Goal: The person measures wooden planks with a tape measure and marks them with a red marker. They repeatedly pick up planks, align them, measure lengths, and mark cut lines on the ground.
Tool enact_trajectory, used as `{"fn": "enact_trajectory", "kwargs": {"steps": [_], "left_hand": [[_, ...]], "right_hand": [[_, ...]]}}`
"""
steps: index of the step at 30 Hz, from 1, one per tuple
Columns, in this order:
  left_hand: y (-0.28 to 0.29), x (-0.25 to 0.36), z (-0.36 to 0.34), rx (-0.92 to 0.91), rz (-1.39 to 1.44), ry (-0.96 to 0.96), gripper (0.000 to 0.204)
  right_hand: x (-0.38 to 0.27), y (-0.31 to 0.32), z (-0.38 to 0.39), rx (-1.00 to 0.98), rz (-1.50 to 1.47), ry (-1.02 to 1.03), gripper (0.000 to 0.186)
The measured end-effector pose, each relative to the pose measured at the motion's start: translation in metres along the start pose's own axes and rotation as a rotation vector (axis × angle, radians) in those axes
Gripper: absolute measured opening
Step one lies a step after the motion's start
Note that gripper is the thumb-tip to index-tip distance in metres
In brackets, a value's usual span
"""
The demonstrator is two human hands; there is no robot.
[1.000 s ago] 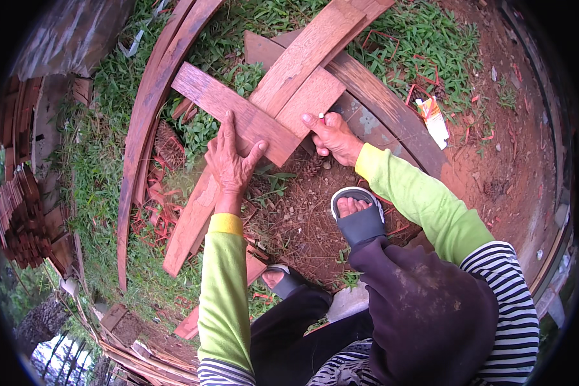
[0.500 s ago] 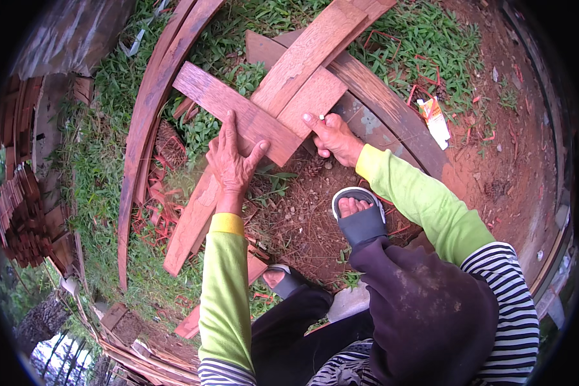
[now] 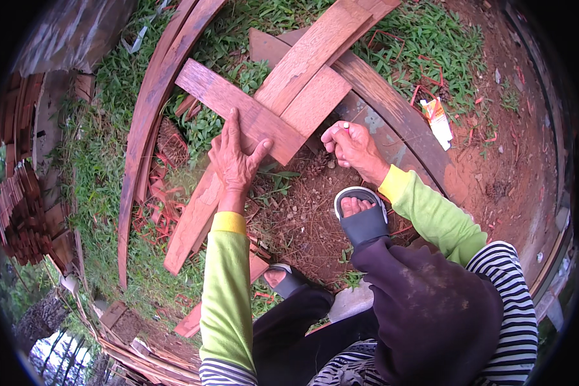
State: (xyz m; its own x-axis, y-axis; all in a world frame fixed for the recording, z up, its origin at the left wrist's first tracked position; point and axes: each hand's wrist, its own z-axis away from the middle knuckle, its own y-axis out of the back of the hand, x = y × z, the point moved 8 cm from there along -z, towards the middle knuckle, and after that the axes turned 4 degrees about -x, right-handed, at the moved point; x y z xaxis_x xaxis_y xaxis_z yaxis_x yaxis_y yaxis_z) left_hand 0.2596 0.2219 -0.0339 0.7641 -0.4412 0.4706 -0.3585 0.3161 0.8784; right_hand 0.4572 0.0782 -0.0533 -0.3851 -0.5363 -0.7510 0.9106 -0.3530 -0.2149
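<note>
A short reddish-brown board (image 3: 238,109) lies crosswise over a long wooden plank (image 3: 315,55). My left hand (image 3: 233,161) rests on this board's near edge, fingers stretched and thumb apart. Beside the long plank a second, lighter short board (image 3: 318,101) lies partly under the crosswise one. My right hand (image 3: 357,149) is closed, just off the right end of the crosswise board and touching neither board. From its fingers pokes the pale tip of a small stick (image 3: 346,125); the rest is hidden in the hand.
Long curved-looking planks (image 3: 149,122) lie on grass at the left. Beneath the boards, a dark weathered plank (image 3: 392,106) slopes right. Red-orange strips (image 3: 151,215) and a crumpled white-and-yellow packet (image 3: 437,122) litter the ground. Stacked wood (image 3: 22,212) stands far left. My sandalled foot (image 3: 360,212) is close by.
My right hand has drawn back to the right and down, away from the lighter board's edge. My left hand stays on the crosswise board, and the boards look unmoved.
</note>
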Motion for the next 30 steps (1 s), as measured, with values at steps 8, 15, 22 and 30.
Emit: {"fn": "enact_trajectory", "kwargs": {"steps": [8, 15, 22, 30], "left_hand": [[-0.001, -0.002, 0.0, 0.001, -0.006, -0.001, 0.098], [0.001, -0.004, 0.001, 0.004, -0.002, 0.006, 0.098], [0.001, -0.001, 0.001, 0.011, 0.034, 0.0, 0.098], [0.003, -0.002, 0.001, 0.008, 0.028, 0.005, 0.097]], "right_hand": [[-0.067, -0.01, -0.006, -0.031, 0.297, 0.426, 0.043], [-0.082, -0.045, -0.055, -0.15, 0.319, 0.465, 0.037], [-0.084, -0.067, -0.099, -0.219, 0.441, 0.508, 0.013], [-0.096, -0.077, -0.106, -0.126, 0.641, 0.608, 0.015]]}}
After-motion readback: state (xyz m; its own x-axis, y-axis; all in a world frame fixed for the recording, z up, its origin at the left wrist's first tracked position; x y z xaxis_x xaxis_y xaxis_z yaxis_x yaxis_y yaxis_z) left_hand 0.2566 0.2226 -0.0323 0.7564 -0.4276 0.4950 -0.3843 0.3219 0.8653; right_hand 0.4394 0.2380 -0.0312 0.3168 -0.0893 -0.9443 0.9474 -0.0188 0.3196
